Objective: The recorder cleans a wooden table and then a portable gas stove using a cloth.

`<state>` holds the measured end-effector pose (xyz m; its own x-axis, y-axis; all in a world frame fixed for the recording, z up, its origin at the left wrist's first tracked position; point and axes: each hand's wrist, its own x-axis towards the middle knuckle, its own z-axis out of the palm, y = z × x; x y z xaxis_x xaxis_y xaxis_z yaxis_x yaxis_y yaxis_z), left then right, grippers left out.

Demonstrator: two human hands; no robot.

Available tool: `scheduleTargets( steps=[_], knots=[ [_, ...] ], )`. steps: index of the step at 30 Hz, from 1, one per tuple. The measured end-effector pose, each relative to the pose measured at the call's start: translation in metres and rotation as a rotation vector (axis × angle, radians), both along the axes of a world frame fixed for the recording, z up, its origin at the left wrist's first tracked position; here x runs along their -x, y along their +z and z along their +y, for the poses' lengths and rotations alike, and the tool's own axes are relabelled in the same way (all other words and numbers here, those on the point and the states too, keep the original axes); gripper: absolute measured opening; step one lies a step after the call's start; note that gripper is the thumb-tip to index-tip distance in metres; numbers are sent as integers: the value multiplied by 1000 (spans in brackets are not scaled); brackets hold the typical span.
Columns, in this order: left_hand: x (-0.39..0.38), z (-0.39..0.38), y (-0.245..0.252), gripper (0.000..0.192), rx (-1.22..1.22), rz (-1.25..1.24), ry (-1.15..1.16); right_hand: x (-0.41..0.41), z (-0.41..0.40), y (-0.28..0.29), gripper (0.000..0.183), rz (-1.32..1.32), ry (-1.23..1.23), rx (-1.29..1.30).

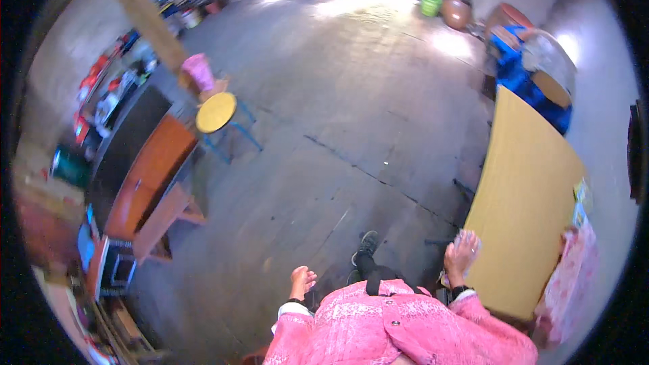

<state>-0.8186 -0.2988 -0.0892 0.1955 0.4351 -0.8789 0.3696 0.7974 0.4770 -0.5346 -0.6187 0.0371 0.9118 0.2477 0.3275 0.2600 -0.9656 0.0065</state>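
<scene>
My left hand (303, 280) hangs beside my pink patterned jacket (355, 319), its fingers loosely curled; nothing shows in it. My right hand (460, 253) is at the near left edge of a long yellow table (527, 203), back of the hand upward. A pale, crumpled thing, perhaps a cloth (464, 237), shows around its fingers; its kind is blurred. Whether the hand rests on the table top I cannot tell. One dark shoe (369, 242) with a pale sole edge stands out in front of me on the grey floor.
At left are a yellow round stool (216, 112), a wooden bench (161, 220), an orange-brown cabinet (147, 172) and a wooden post (147, 25). Pink cloth (573, 279) lies at the table's right edge. Farther off stand blue-covered goods (532, 94), a brown jar (456, 12) and a green bucket (431, 5).
</scene>
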Motion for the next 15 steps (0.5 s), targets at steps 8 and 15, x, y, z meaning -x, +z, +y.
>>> scheduleTargets(
  steps=[8, 15],
  knots=[
    [-69, 66, 155, 34, -407, -461, -611, 3, 10, 28, 47, 31, -55, -62],
    [-97, 51, 422, 30, -1343, -1266, -1406, 3, 6, 21, 46, -14, -37, -86]
  ],
)
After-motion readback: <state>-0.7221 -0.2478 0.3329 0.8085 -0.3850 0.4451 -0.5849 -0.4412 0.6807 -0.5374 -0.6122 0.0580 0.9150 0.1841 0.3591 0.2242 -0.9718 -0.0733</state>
